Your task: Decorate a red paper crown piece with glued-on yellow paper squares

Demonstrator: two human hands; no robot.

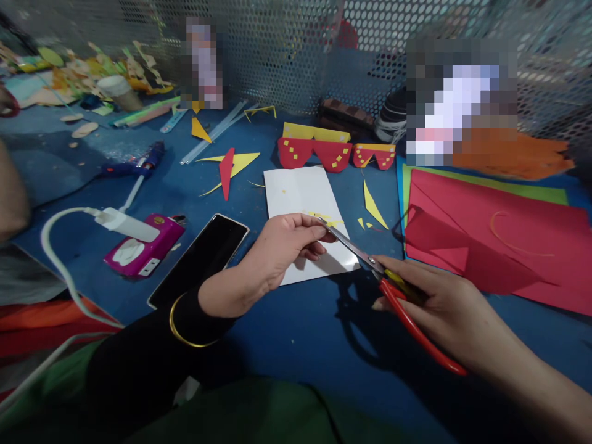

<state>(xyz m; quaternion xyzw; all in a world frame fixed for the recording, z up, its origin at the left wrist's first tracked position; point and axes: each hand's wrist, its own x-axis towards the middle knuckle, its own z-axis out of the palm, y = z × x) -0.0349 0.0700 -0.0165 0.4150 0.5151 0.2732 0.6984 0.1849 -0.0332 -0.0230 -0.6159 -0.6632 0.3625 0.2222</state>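
My left hand (291, 240) is closed in a pinch above a folded white sheet (300, 191). Whatever its fingertips hold is too small to make out. Thin yellow paper scraps (324, 217) show just beyond the fingers. My right hand (439, 296) grips a pair of scissors (356, 248) with red and yellow handles. The nearly closed blades reach left, their tips at my left fingertips. Behind the sheet stand a large red and yellow paper cutout (314, 153) and a smaller one (374, 156), both dotted with yellow squares.
Red paper sheets (499, 234) lie on the right. A black phone (198, 259), a purple power adapter (143, 243) with a white cable, and a glue gun (139, 163) are at the left. Paper offcuts (240, 163) lie farther back, before a perforated metal screen (287, 55).
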